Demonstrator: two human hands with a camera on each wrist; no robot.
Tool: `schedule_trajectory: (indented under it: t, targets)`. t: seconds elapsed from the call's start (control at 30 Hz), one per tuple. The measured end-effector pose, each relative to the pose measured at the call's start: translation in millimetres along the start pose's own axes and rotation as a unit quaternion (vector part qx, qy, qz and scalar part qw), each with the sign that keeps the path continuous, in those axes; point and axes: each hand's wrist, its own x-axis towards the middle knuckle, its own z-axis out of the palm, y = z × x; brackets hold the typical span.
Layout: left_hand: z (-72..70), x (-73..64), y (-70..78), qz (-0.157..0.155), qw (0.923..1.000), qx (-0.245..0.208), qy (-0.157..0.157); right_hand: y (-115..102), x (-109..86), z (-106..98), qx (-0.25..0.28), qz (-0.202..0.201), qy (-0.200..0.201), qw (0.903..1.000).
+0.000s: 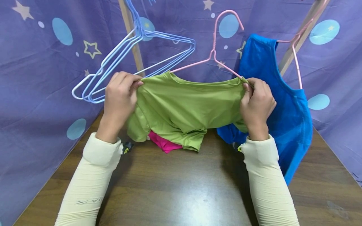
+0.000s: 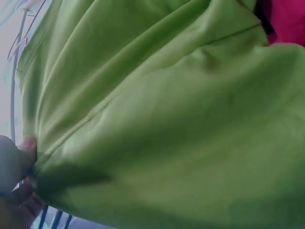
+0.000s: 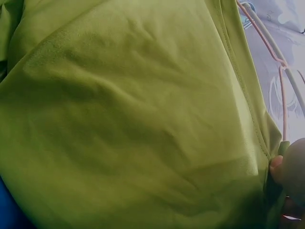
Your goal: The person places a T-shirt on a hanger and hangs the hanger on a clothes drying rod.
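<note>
A green T-shirt (image 1: 192, 100) hangs spread between both hands, with a pink wire hanger (image 1: 214, 47) inside its neckline and the hook rising above. My left hand (image 1: 120, 97) pinches the shirt's left shoulder between thumb and fingers. At the opposite shoulder, close to the neckline, my right hand (image 1: 257, 102) pinches the fabric. The hanger's lower part is hidden inside the shirt. In the left wrist view the green cloth (image 2: 157, 119) is drawn into folds toward the thumb; in the right wrist view the neckline seam runs down to the fingertips (image 3: 276, 167).
Several blue wire hangers (image 1: 135, 40) hang from a wooden bar at the left. A blue sleeveless garment (image 1: 294, 125) on a pink hanger hangs at the right, behind the right arm. Bright pink cloth (image 1: 164, 142) lies on the brown table (image 1: 175, 182) under the shirt. A purple patterned curtain (image 1: 42, 125) stands behind.
</note>
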Motion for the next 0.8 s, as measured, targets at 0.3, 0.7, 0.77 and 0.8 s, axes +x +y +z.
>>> schedule_trajectory:
  t: [0.3,0.7,0.77,0.8]
  targets:
    - [10.0,7.0,11.6,0.016,0.998,0.021,-0.058,-4,-3.3,3,-0.002,-0.008,0.005,1.0]
    - [11.1,5.4,12.3,0.012,0.9999,0.003,0.01,0,0.6,-1,0.004,-0.015,-0.005,0.9999]
    - [10.9,6.2,14.1,0.013,0.9997,0.016,-0.01,0,0.3,-1,0.006,-0.011,-0.001,0.9999]
    - [11.2,6.6,15.3,0.016,0.9993,0.023,-0.024,0,0.0,-1,0.005,-0.009,0.0,0.9999]
